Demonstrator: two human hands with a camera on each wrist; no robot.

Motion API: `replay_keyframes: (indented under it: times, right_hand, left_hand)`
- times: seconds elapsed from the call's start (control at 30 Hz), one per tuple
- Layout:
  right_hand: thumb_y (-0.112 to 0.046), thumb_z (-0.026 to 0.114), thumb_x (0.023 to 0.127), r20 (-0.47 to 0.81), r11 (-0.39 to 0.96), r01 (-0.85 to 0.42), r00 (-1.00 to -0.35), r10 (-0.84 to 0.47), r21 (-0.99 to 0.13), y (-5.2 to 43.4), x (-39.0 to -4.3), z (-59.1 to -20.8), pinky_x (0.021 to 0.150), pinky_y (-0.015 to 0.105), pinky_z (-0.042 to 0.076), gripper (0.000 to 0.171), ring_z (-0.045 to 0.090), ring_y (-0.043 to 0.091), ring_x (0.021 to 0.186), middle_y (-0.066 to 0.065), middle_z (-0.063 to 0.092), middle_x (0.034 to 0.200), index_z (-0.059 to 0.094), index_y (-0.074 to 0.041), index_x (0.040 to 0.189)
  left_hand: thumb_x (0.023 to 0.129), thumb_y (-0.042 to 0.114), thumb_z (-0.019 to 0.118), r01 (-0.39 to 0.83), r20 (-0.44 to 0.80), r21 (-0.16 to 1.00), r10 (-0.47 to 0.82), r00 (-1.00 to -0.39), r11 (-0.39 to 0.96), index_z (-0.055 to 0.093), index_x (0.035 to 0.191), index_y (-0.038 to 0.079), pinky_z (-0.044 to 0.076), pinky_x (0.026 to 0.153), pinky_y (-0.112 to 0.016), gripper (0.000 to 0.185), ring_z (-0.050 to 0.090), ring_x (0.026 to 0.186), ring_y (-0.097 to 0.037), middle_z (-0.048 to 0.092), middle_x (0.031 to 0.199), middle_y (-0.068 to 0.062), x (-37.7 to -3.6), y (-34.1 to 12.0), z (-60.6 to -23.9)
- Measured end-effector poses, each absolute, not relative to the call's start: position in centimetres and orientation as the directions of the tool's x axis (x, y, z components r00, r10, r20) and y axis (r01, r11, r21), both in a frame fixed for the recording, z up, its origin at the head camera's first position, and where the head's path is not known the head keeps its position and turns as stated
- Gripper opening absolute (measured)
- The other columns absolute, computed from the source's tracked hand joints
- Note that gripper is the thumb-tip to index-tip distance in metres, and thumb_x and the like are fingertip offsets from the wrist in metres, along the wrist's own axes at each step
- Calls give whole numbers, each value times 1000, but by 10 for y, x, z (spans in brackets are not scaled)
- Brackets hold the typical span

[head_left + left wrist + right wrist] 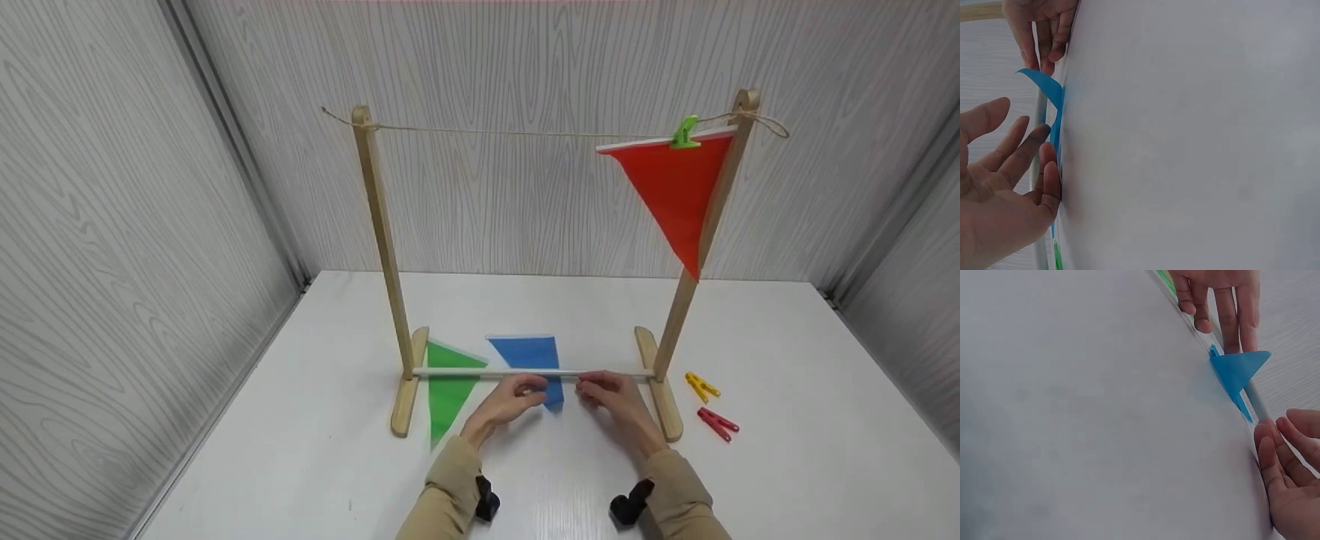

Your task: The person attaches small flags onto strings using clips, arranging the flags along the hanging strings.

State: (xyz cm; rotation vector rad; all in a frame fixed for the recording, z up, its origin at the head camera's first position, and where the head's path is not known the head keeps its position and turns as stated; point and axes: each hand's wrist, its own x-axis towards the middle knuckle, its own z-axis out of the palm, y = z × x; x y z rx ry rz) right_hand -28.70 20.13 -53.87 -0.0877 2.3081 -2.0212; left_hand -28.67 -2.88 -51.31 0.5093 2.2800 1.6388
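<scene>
Blue flag [529, 360] is lying flat on the white table [787, 450], tucked under the stand's [382, 247] low white crossbar [480, 372], with its pointed tip curling up off the surface between the two hands. Left hand [510, 401] is resting on the table just left of the tip, its fingers relaxed and slightly spread, fingertips [1050, 169] touching the table beside the flag's edge and gripping nothing. Right hand [611, 394] is lying just right of the tip with fingers straight and close together, also holding nothing.

Green flag [448, 386] is lying to the left under the same bar, by the left foot. Red flag [675, 191] is hanging from the string [510, 133] near the right post, pinned by a green peg [685, 132]. Yellow peg [701, 386] and red peg [718, 424] are lying on the table right of the stand.
</scene>
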Motion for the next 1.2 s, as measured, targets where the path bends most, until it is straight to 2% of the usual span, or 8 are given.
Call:
replay_keyframes:
  times: [0.37,0.7,0.9,1.07,1.2]
  right_hand:
    - [-9,63,99,-2,163,-17,-993,-117,-986,203,-284,-542,79,18,55,32,67,7,91,19,72,112,62,11,124]
    - [-7,61,99,2,211,-30,-991,-135,-977,203,-283,-540,79,19,53,28,63,12,92,20,69,115,64,8,123]
    - [-5,60,99,3,253,-38,-991,-134,-967,201,-283,-541,77,19,52,25,62,15,91,19,69,113,67,5,120]
    - [-7,64,97,27,291,-67,-990,-140,-954,200,-281,-541,72,19,51,26,60,13,86,19,69,110,68,2,121]
    - [-9,66,96,60,316,-105,-987,-149,-943,201,-278,-541,72,19,51,30,60,12,87,22,68,116,67,4,123]
  left_hand:
    - [100,8,57,97,-50,957,483,-874,274,56,130,-12,49,108,-47,36,56,130,-41,60,135,-30,-285,-29,-519]
    - [99,8,59,57,-76,960,453,-888,273,61,126,-10,53,104,-41,32,63,123,-37,67,126,-26,-285,-30,-521]
    - [95,12,66,72,-84,936,415,-906,346,65,122,-6,55,96,-37,32,70,107,-28,73,114,-22,-283,-31,-518]
    - [88,8,73,185,-49,878,467,-883,442,63,124,-6,52,84,-29,40,64,91,-15,73,104,-19,-284,-33,-517]
    - [83,5,79,258,-38,833,517,-855,489,61,128,-7,52,87,-28,50,60,83,-11,71,94,-17,-284,-34,-516]
